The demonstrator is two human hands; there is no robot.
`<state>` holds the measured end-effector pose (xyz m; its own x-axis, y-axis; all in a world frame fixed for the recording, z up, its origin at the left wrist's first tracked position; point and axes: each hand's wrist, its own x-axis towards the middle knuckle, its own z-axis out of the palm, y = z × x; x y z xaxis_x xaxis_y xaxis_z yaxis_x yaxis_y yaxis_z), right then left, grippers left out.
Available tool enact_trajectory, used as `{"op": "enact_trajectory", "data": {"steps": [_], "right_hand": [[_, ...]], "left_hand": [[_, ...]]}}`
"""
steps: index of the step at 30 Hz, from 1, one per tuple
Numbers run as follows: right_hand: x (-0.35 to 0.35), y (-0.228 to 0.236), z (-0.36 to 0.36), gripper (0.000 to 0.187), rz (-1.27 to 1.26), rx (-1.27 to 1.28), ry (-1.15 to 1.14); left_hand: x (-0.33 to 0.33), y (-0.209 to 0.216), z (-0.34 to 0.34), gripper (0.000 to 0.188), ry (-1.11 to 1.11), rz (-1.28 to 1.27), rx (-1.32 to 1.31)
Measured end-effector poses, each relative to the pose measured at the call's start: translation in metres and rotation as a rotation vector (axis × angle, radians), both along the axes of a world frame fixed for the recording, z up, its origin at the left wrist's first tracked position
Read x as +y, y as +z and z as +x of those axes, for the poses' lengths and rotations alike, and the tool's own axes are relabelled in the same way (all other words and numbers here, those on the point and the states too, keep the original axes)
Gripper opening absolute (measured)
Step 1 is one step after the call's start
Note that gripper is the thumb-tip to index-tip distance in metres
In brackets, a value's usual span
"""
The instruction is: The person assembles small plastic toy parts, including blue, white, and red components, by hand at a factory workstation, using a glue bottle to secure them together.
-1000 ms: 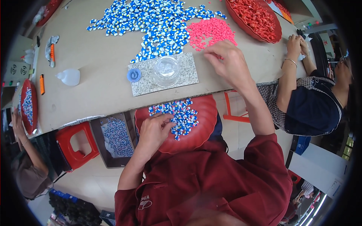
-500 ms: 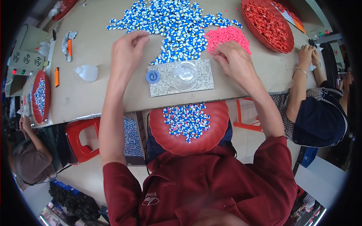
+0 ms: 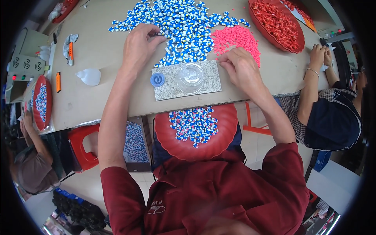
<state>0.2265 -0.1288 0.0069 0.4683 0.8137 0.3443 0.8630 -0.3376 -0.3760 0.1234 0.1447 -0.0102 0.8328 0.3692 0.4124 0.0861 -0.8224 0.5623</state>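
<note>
My left hand (image 3: 140,46) is at the left edge of a big heap of small blue-and-white pieces (image 3: 178,19), thumb and forefinger apart with nothing visible between them. Beside a pile of small pink pieces (image 3: 237,37), my right hand (image 3: 242,66) has its thumb and fingertips pinched together; anything inside the pinch is too small to make out. Between the hands lies a speckled grey slab (image 3: 166,92). On it stand a clear round dish (image 3: 190,78) and a small blue round cap or dish (image 3: 157,80).
A red scalloped tray (image 3: 164,137) with assembled pieces rests on my lap. Another red tray (image 3: 299,43) of red pieces lies far right. A white squeeze bottle (image 3: 91,77) and an orange cutter (image 3: 58,82) lie left. Co-workers sit on both sides; a box of pieces (image 3: 136,145) stands below.
My left hand has moved forward and right to the blue-and-white heap, its thumb and forefinger spreading. My right hand has shifted slightly nearer to me, toward the slab's right corner.
</note>
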Motion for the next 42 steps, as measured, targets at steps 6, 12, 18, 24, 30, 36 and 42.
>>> {"op": "enact_trajectory", "data": {"steps": [6,12,18,24,30,36,42], "right_hand": [[0.001,0.009,0.002,0.007,-0.055,0.127,0.017],[-0.002,0.001,0.005,0.008,-0.02,0.111,0.08],[-0.003,0.009,0.0,0.009,-0.008,0.166,0.035],[-0.008,0.022,-0.003,0.01,0.068,0.188,0.009],[-0.002,0.025,-0.011,0.009,0.093,0.23,0.011],[-0.008,0.051,-0.031,0.008,0.157,0.31,0.012],[-0.008,0.068,-0.059,0.007,0.21,0.35,0.146]], "left_hand": [[0.001,0.002,0.004,0.019,0.032,0.009,0.062],[0.005,-0.004,0.002,0.018,-0.01,0.151,0.037],[0.006,-0.002,-0.003,0.016,-0.013,0.108,-0.012],[0.009,0.007,-0.03,0.014,0.146,-0.321,0.044],[0.007,0.0,-0.056,0.014,0.176,-0.443,0.097],[-0.024,0.031,-0.1,0.025,0.062,-0.953,0.05],[-0.106,0.049,-0.128,0.025,-0.241,-1.449,-0.107]]}}
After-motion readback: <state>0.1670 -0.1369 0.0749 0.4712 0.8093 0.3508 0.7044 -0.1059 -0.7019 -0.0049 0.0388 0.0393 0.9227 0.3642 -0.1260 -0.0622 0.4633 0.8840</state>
